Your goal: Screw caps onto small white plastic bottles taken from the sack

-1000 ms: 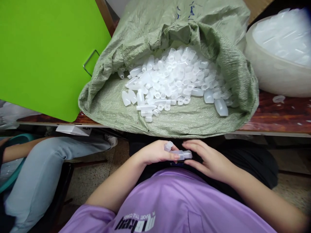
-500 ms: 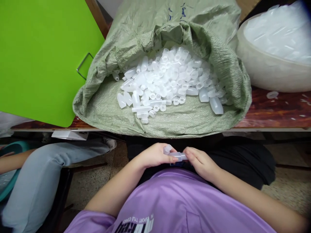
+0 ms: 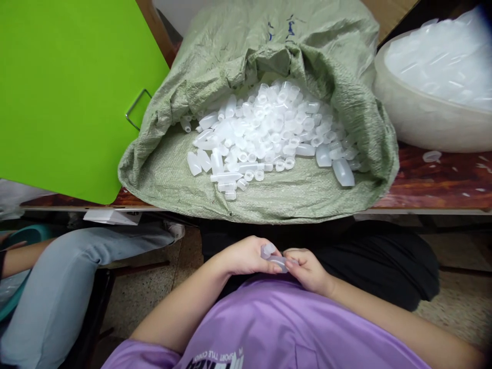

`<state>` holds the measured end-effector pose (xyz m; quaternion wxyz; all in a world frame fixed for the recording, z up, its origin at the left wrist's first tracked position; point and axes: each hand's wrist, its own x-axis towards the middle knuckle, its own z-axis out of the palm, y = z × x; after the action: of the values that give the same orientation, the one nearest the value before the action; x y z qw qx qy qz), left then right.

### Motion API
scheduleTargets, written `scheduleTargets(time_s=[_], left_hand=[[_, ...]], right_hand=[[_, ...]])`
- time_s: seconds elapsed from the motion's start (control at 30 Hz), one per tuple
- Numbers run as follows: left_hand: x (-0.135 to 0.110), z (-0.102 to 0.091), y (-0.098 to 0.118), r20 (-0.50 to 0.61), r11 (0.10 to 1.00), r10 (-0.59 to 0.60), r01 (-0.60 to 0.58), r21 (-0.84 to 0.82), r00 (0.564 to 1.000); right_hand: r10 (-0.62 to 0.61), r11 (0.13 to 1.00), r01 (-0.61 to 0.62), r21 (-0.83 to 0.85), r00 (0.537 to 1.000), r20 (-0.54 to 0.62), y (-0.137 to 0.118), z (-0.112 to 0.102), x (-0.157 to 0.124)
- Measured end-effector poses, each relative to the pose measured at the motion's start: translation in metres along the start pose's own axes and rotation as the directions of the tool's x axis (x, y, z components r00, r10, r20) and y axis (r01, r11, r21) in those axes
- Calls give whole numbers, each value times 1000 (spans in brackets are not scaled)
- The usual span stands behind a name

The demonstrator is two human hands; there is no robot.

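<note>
The left hand [image 3: 248, 256] grips the bottle [image 3: 277, 262] between thumb and fingers; a second piece [image 3: 268, 249] sits at the thumb's crook. The right hand [image 3: 312, 270] pinches the bottle's opposite end.

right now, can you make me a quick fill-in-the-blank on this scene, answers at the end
The person whose left hand and right hand hold a small translucent plastic piece wears a ____ shirt.
The large flat bright green board is to the ____ of the pale green woven sack.
The large rounded whitish bowl is to the sack's ____.
Missing words: purple; left; right.
</note>
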<state>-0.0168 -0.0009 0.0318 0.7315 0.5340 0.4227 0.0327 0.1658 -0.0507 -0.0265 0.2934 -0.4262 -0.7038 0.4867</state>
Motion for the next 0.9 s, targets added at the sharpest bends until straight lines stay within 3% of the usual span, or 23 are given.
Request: scheduleTargets(time_s=[0.1,0.17,0.27,0.37,0.47,0.5,0.53,0.57,0.6,0.63,0.7,0.8,0.9], left_hand=[[7,2,-2,-96,994,-28,38,100,995],[17,2,-4,-142,966,-2,39,256,990],[40,-1,-5,-276,819,92,86,568,957],[61,-6,-7,-395,742,140,168,649,908],[70,-9,-7,-413,742,169,160,651,895],[69,-10,-6,-407,740,184,146,656,894],[67,-10,-6,-398,742,197,129,658,896],[63,-9,-5,-389,750,198,116,651,900],[58,-9,-4,-376,765,185,108,635,908],[52,-7,-3,-355,784,159,101,612,921],[36,-5,-3,-288,836,99,77,544,953],[10,-4,-3,-197,912,95,-7,409,976],[-14,-8,-3,-202,960,101,-41,278,974]], right_hand=[[156,988,-156,6,987,-32,4,9,2],[243,969,-246,-24,968,-68,11,8,7],[334,930,-349,-115,933,-134,19,-3,16],[373,887,-402,-227,914,-160,8,-24,16],[311,912,-286,-294,949,42,-32,-48,13],[204,943,-135,-304,957,208,-48,-57,15],[107,953,-28,-301,962,251,-63,-66,19],[26,947,29,-320,986,164,-76,-74,26],[-46,919,37,-393,999,-13,-85,-83,36],[-95,867,-16,-498,976,-197,-90,-91,48],[-105,708,-213,-673,911,-399,-89,-104,75],[-85,552,-311,-774,902,-423,-75,-114,111],[-73,521,-273,-809,930,-361,-64,-112,130]])
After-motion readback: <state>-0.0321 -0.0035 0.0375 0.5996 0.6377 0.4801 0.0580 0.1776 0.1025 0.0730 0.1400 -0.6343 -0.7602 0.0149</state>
